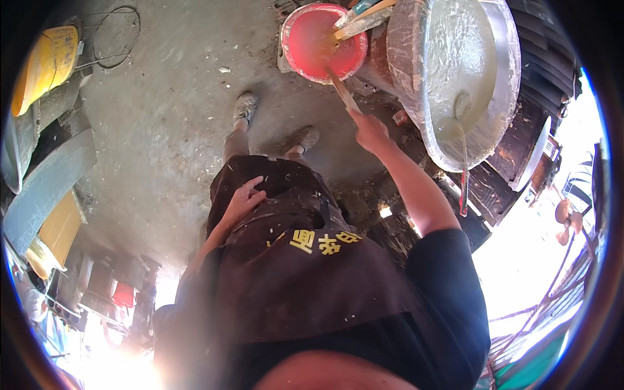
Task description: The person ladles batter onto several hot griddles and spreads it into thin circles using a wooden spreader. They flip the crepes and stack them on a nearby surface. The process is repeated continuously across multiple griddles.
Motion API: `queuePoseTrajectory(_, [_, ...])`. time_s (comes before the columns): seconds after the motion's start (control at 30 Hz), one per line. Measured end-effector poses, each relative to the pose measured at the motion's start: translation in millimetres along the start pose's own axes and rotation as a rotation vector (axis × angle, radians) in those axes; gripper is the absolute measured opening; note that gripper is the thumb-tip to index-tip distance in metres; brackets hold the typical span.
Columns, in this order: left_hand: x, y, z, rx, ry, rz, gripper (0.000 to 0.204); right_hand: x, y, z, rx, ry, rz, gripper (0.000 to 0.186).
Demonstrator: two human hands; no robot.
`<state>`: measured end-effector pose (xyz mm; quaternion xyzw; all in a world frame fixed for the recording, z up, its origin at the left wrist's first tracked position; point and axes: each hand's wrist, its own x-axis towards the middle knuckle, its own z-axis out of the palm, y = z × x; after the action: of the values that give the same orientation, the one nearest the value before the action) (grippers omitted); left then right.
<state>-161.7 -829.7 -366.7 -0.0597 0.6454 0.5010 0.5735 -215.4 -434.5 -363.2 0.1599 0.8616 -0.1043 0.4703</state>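
My right hand (372,132) grips a pale wooden stick (346,95) that reaches into a red bucket (305,65) at the top centre; more sticks and a tool with a teal handle (360,8) lean in that bucket. Beside it on the right is a large metal tub (504,78) of pale, milky liquid, with a ladle (463,175) dipped in it, its handle resting past the rim. My left hand (249,195) is open near the front of my dark apron (318,292), fingers apart and holding nothing.
Concrete floor (149,162) lies around my feet. On the left are a yellow container (42,65), a wire hoop (104,62) and leaning grey and tan boards (42,182). Corrugated sheets (546,52) and dark timber (504,162) lie at the right; a fan (564,221) stands beyond.
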Motion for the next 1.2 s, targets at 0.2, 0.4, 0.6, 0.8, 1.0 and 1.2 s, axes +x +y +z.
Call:
queuePoseTrajectory(0.2, [0,-21,-8,-0.009,0.045,-0.038,0.055,113,-24,38,0.022,0.111,-0.004,0.057])
queuePoseTrajectory(0.4, [2,-4,5,0.026,0.017,0.044,0.056,5,15,49,0.239,0.136,-0.048,0.062])
queuePoseTrajectory(0.6, [8,18,8,0.025,-0.050,0.032,0.058,-151,53,78,0.278,0.162,-0.048,0.068])
queuePoseTrajectory(0.8, [1,105,34,0.077,-0.165,-0.072,0.043,-247,43,38,0.571,0.283,-0.241,0.066])
queuePoseTrajectory(1.0, [17,197,139,0.126,-0.515,0.059,0.044,-341,88,18,0.918,0.637,-0.274,0.072])
queuePoseTrajectory(1.2, [54,283,308,-0.189,-0.728,-0.162,0.084,-399,157,74,1.070,1.045,-0.185,0.067])
